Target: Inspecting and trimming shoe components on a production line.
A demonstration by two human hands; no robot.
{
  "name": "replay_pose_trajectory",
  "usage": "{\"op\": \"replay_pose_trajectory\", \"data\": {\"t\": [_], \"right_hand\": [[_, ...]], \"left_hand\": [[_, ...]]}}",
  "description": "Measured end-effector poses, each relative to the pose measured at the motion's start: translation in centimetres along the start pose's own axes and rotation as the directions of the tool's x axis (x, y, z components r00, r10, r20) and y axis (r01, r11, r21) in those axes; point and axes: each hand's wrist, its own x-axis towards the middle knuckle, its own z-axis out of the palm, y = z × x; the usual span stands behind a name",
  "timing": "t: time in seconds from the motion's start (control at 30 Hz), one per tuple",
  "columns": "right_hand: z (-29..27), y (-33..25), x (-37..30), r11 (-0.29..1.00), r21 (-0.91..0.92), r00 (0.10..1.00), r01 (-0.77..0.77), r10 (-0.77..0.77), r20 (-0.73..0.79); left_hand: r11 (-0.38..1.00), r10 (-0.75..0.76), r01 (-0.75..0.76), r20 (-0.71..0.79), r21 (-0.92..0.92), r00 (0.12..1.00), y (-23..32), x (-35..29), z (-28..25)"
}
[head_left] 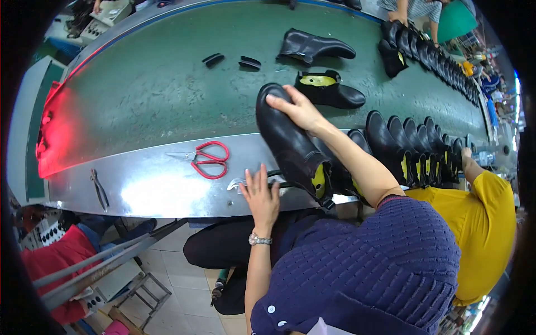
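Observation:
My right hand (301, 113) grips a black ankle boot (290, 148) by its toe end, thumb across the upper. The boot slants down toward me, its yellow-lined opening low at the right. Over the metal table edge (167, 192), my left hand (259, 201) has its fingers stretched apart. Beneath or beside those fingers lies a metal-headed tool (235, 183) with dark handles, partly hidden; I cannot tell whether the hand touches it. Scissors with red handles (212, 160) lie beyond the left hand, and slim pliers (99, 188) rest farther left.
On the green conveyor belt (151, 89) are two black boots (315, 46) and two small black curved pieces (250, 62). Rows of black boots (385, 137) stand at the right. A person in yellow (480, 229) sits there; another person's arm (399, 12) reaches in at far right.

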Motion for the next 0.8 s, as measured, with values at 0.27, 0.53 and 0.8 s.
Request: {"op": "replay_pose_trajectory", "data": {"t": [0.27,0.53,0.8], "right_hand": [[0.1,2.1,0.4,0.755,-0.615,0.939,0.229,-0.005,0.343],[-3.8,1.1,0.1,0.744,-0.596,0.834,0.303,-0.509,-0.212],[-17.2,15.0,3.9,0.866,0.047,0.356,-0.498,0.254,-0.899]], "left_hand": [[0.983,-0.002,0.01,0.041,-0.181,0.999,-3.0,1.9,-3.8],[0.965,-0.032,0.033,0.007,-0.26,0.999,0.1,0.4,-4.4],[0.942,-0.123,0.096,-0.064,-0.321,0.99,1.0,0.0,-6.2]]}}
